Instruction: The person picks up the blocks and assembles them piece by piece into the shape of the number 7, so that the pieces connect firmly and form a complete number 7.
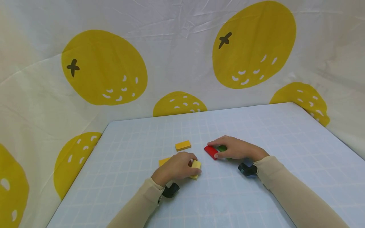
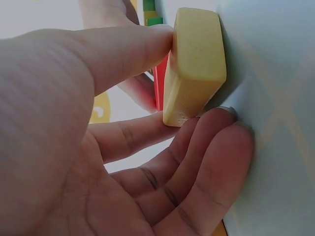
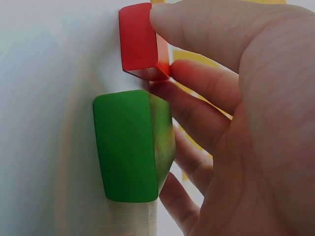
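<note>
Left hand: thumb and forefinger pinch the pale yellow block, remaining fingers loosely bent beneath. Right hand: thumb and forefinger close on the red block, other fingers spread past the green block; whether they touch it, cannot tell.

Step, as I judge it: handling blocks two at a time, one per hand, low over the table. Whether either is fully lifted, cannot tell. Next move would call for a steady pinch, and care that the right fingers don't nudge the green, which sits just beside the red, under the palm.

Surroundings, by size: white cloth printed with yellow fruit; pale blue table with a faint grid; black wrist devices, left and right; two orange-yellow blocks, one beyond the left hand, one partly hidden behind it.

Markings: no brand, label or lettering legible on blocks, cloth or devices. Visible block faces plain.
</note>
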### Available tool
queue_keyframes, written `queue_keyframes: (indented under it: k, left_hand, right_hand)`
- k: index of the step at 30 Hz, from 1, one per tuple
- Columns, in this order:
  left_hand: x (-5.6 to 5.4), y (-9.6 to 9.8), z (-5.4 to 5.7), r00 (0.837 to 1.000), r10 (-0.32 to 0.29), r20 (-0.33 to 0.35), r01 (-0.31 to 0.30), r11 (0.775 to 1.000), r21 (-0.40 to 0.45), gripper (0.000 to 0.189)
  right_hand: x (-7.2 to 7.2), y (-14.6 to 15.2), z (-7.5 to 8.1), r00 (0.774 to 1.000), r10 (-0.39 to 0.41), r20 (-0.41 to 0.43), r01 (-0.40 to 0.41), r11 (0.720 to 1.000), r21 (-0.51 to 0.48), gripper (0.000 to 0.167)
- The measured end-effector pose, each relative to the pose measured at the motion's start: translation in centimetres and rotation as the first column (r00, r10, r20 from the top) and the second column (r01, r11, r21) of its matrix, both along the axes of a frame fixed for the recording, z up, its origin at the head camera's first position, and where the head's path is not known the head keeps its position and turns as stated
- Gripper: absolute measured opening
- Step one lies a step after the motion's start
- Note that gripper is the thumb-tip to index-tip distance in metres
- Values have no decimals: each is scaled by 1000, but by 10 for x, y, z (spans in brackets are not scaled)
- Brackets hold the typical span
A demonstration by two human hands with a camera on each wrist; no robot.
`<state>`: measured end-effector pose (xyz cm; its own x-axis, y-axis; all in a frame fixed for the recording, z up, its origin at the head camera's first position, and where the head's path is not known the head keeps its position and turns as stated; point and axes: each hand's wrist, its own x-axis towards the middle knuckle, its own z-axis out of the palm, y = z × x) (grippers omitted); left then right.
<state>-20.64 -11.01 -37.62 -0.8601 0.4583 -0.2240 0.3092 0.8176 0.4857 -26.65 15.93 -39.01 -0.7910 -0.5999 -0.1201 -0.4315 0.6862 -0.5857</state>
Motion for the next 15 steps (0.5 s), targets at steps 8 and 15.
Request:
queue_keyframes:
  k: [8,15]
  left_hand:
    - [1,0,2,1000,-4,6,4,1000,-5,44]
    - [0,0,1,1000,-1,5,1,1000,-5,44]
  right_hand:
    - [2,0,1,1000,13,-14,-13,1000,-1,55]
    - [3,0,2,1000,14,-23,-14,1000,-4,54]
